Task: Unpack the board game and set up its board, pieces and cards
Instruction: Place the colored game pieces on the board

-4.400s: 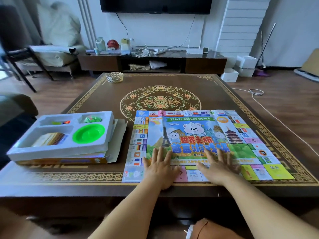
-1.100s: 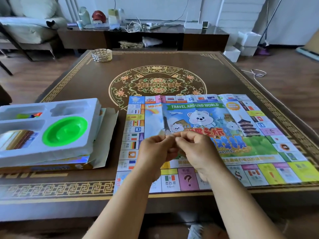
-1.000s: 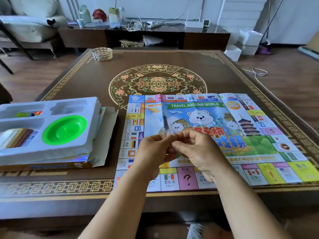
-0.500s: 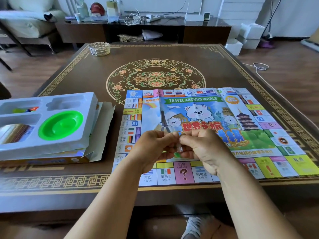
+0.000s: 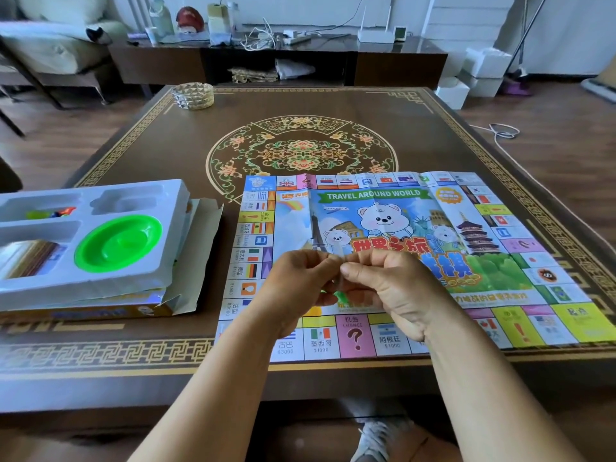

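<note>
Between my left hand [image 5: 301,288] and right hand [image 5: 383,285], over the board [image 5: 383,208], both pinch one small clear packet [image 5: 337,253], upright.

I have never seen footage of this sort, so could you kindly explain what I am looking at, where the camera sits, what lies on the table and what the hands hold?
There is no machine: a person wears one camera on the head, looking down at their own bare hands. On the brown patterned table lies the unfolded game board. To its left, a white plastic tray rests on the game box, holding a green dish, cards and small coloured pieces. The left hand and right hand together pinch a small clear packet above the board; its contents are hard to make out.
</note>
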Available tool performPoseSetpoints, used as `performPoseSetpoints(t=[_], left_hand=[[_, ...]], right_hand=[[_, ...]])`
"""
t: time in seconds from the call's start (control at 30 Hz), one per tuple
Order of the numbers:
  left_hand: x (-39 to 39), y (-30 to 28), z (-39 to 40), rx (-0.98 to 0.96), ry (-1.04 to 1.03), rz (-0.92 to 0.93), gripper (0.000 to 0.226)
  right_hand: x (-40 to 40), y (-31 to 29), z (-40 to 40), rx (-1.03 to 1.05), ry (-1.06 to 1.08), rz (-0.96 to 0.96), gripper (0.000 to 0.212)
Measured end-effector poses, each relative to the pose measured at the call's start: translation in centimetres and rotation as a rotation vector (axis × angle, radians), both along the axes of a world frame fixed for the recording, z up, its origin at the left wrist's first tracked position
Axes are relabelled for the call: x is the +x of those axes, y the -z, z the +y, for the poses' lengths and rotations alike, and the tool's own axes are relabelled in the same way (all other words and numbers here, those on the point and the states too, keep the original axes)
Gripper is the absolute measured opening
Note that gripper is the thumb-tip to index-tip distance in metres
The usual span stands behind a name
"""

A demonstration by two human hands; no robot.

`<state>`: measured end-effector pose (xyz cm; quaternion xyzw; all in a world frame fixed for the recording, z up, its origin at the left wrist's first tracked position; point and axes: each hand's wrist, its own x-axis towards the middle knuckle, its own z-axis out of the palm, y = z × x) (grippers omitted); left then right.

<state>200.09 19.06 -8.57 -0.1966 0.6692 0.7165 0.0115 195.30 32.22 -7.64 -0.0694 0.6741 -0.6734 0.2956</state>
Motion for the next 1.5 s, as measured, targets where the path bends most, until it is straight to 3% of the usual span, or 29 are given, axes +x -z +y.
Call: performPoseSetpoints(t=[0.13, 0.3, 0.57, 0.7, 0.93, 1.07, 1.33, 1.5], left_hand=[[-0.06, 0.06, 0.16, -0.024, -0.007, -0.008, 0.033], [0.12, -0.02, 0.0, 0.054, 0.005, -0.02, 0.029], [-0.05, 0.1, 0.36, -0.112, 0.024, 0.027, 0.035], [0.05, -0.14, 0.09, -0.113, 0.036, 0.032, 0.021], [0.11, -0.12, -0.18, -0.094, 0.022, 0.025, 0.018], [0.17, -0.11, -0.45, -0.063, 0.029, 0.012, 0.018], [0.18, -0.37, -0.25, -0.061, -0.003, -0.035, 0.011], [0.14, -0.38, 0.06, -0.068, -0.032, -0.04, 0.01]], right_hand=[[0.28, 0.08, -0.41, 0.04, -0.015, 0.035, 0.016], [0.24, 0.03, -0.45, 0.069, 0.015, 0.053, 0.006], [-0.09, 0.38, -0.46, 0.144, 0.094, 0.132, 0.008], [-0.09, 0.13, -0.26, 0.052, 0.091, 0.043, 0.017], [-0.21, 0.25, -0.03, 0.027, 0.07, 0.023, 0.028], [-0.15, 0.15, -0.23, 0.057, 0.056, 0.051, 0.051], [-0.06, 0.46, -0.58, 0.135, 0.095, 0.113, 0.014], [-0.27, 0.89, -0.85, 0.179, 0.127, 0.158, 0.018]])
